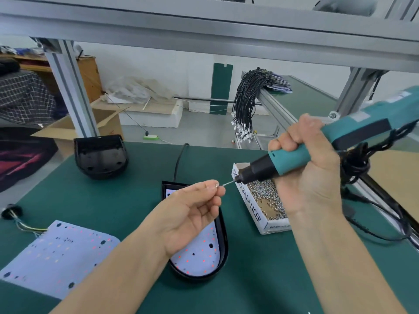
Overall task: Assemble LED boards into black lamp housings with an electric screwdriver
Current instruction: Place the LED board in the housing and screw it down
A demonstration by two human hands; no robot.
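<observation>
LED board (199,254) lies inside a black lamp housing (223,234) in the middle of the green counter (127,196); it is white, with small red points and some dark holes. The left hand (192,214) is above this housing and hides part of the board. Its thumb and fingers pinch a small silver screw (217,185), and the other fingers are curled loosely. The right hand (310,173) grips the teal electric screwdriver (294,155) with all fingers closed around the handle. The tool is tilted, and its thin bit (229,182) points left toward the screw; the tip is just beside the screw, and I cannot tell if they touch.

Just right of the housing stands an open white box (251,207) full of small screws, partly behind the right hand. A second LED board (56,254) lies flat at the left near side of the counter, with coloured wires going to a black round part (11,211). Another black housing (101,155) stands at the far left edge of the counter. A bundle of black cables (247,98) with white connectors hangs from a rail farther back.
</observation>
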